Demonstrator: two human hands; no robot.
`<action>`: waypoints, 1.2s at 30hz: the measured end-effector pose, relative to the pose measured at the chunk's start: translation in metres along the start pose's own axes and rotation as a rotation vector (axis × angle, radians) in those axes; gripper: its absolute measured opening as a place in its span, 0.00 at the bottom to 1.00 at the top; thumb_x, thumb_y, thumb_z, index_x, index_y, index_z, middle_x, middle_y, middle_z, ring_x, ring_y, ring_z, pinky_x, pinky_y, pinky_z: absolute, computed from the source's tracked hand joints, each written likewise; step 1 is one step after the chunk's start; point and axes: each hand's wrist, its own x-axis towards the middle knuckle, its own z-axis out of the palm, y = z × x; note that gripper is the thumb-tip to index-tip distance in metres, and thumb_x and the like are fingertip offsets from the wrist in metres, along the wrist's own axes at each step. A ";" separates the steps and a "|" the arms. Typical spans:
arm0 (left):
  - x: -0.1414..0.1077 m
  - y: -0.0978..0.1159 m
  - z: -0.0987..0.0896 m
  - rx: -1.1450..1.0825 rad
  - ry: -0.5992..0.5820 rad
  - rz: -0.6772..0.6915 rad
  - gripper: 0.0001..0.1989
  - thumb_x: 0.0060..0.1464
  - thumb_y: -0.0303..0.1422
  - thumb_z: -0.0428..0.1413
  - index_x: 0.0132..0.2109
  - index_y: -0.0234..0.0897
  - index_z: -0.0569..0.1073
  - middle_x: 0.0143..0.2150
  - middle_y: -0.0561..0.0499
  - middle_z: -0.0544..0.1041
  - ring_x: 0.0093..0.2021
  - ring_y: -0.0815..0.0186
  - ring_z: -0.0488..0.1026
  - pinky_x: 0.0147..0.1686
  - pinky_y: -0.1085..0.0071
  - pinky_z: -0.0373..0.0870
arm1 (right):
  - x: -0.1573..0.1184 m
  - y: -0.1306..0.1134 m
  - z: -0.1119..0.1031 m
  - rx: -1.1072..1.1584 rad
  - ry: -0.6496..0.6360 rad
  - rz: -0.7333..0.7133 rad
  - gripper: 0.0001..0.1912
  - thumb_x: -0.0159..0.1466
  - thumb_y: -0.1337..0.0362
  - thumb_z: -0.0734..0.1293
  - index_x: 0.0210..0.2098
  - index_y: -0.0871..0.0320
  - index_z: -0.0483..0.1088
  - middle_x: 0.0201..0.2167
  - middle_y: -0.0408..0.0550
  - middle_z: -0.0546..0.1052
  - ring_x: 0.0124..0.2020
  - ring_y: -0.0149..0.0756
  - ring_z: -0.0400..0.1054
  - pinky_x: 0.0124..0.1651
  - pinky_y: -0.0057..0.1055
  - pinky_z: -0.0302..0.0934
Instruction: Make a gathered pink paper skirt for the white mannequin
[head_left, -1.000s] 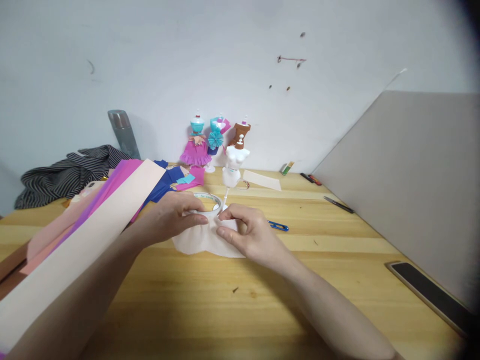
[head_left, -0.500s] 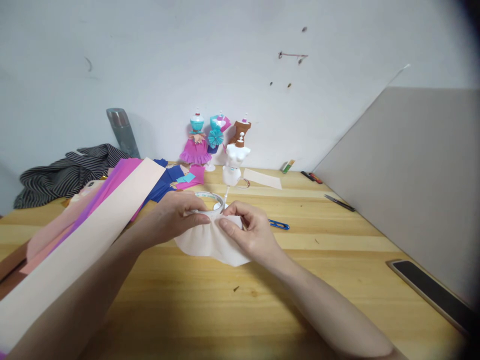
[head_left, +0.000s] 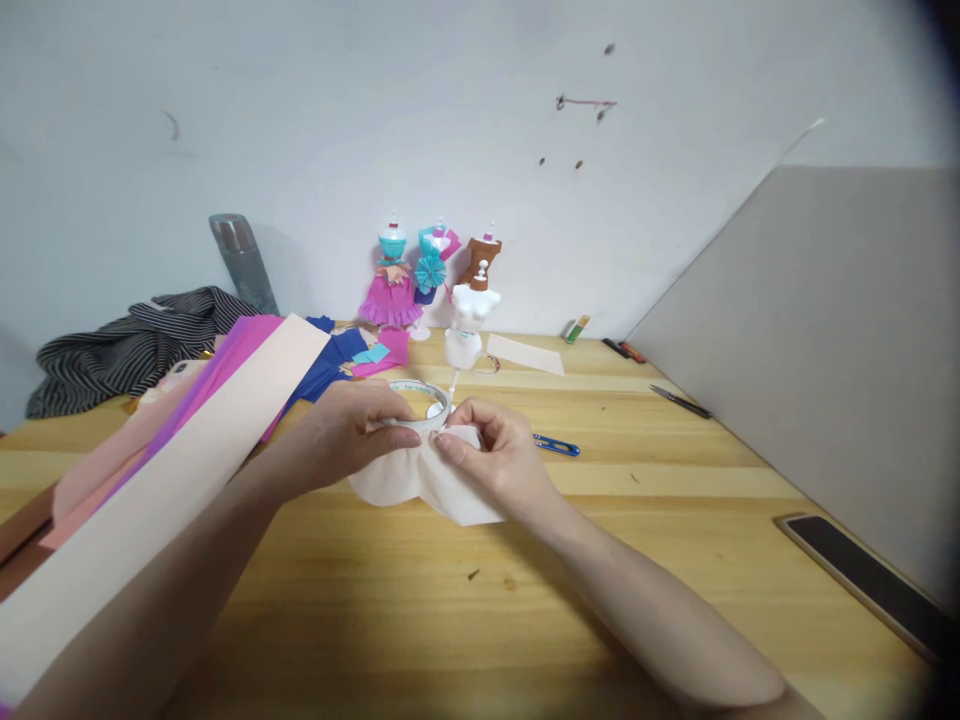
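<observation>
My left hand [head_left: 358,428] grips a roll of tape [head_left: 439,408], thumb on the near side and fingers over the ring. From the roll's near edge hangs a pale cream piece of crepe paper [head_left: 390,480], gathered into folds at the top. My right hand [head_left: 495,450] pinches the upper edge of this paper beside the roll, thumb and fingers closed. Just behind the roll stands a bare white mini mannequin [head_left: 472,310] on a thin stand. Blue thread snips [head_left: 557,446] lie on the table right of my right hand.
Dressed mini mannequins [head_left: 392,290] stand by the wall. Long paper strips [head_left: 187,440] lie along my left arm, near a striped cloth [head_left: 142,345] and a bottle [head_left: 244,262]. A phone [head_left: 855,575], a craft knife [head_left: 680,402] and a cream strip [head_left: 525,354] lie on the right.
My right thumb and fingers have shifted slightly left toward the roll. The paper's folds have changed, with a deeper crease at the middle. My left hand keeps its grip.
</observation>
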 end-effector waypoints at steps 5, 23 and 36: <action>0.000 0.002 0.001 0.001 0.003 0.028 0.12 0.54 0.38 0.56 0.29 0.35 0.73 0.26 0.53 0.71 0.30 0.68 0.66 0.30 0.74 0.59 | 0.001 0.003 0.001 0.025 -0.005 0.015 0.15 0.52 0.55 0.69 0.23 0.57 0.61 0.17 0.38 0.64 0.19 0.26 0.55 0.21 0.24 0.50; 0.002 0.006 0.002 0.099 0.014 0.163 0.13 0.57 0.36 0.54 0.26 0.34 0.72 0.23 0.53 0.68 0.29 0.68 0.65 0.30 0.73 0.59 | 0.001 0.012 0.010 0.357 0.073 0.212 0.20 0.44 0.56 0.75 0.20 0.58 0.60 0.15 0.37 0.64 0.17 0.25 0.57 0.20 0.24 0.50; 0.001 -0.002 -0.001 0.056 0.005 0.056 0.12 0.56 0.37 0.55 0.29 0.34 0.75 0.25 0.53 0.72 0.29 0.69 0.67 0.29 0.74 0.59 | 0.003 -0.005 -0.009 -0.185 0.030 -0.097 0.12 0.55 0.59 0.66 0.20 0.58 0.63 0.17 0.41 0.65 0.20 0.27 0.57 0.23 0.25 0.50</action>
